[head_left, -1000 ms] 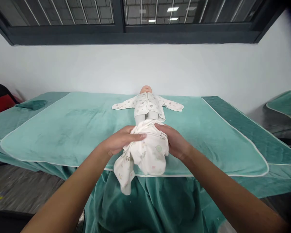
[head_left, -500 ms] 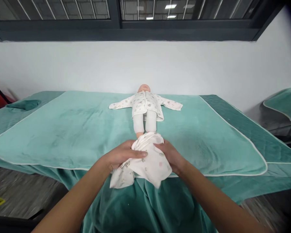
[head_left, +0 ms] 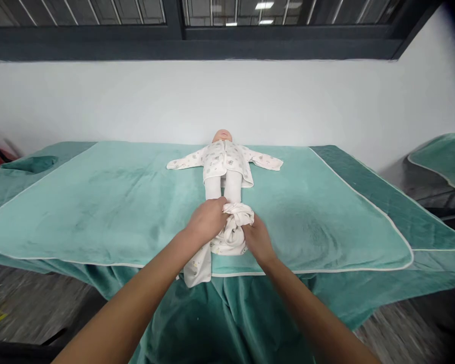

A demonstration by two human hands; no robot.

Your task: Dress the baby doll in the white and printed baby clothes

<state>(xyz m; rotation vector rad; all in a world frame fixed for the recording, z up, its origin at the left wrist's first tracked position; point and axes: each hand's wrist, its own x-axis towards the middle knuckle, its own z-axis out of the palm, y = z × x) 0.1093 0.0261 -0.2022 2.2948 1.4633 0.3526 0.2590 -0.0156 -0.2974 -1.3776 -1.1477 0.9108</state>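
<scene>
A baby doll (head_left: 225,164) in a white printed top lies on its back on a teal towel (head_left: 98,202), head toward the wall, arms spread, legs pointing at me. At its feet I hold bunched white printed baby trousers (head_left: 233,235). My left hand (head_left: 207,220) grips the bunched cloth from the left, fingers curled over its top edge. My right hand (head_left: 256,237) pinches the cloth from the right. One trouser leg hangs down over the towel's front edge.
The towel covers a table draped in darker teal cloth (head_left: 364,182), which stands against a white wall. A folded dark teal cloth (head_left: 30,163) lies at the far left. Another teal-covered surface (head_left: 445,159) stands to the right. Dark windows run above.
Both hands carried the trousers away from me up to the doll's feet and gathered them into a tighter bunch. The cloth, spread and hanging before, is now scrunched between the hands.
</scene>
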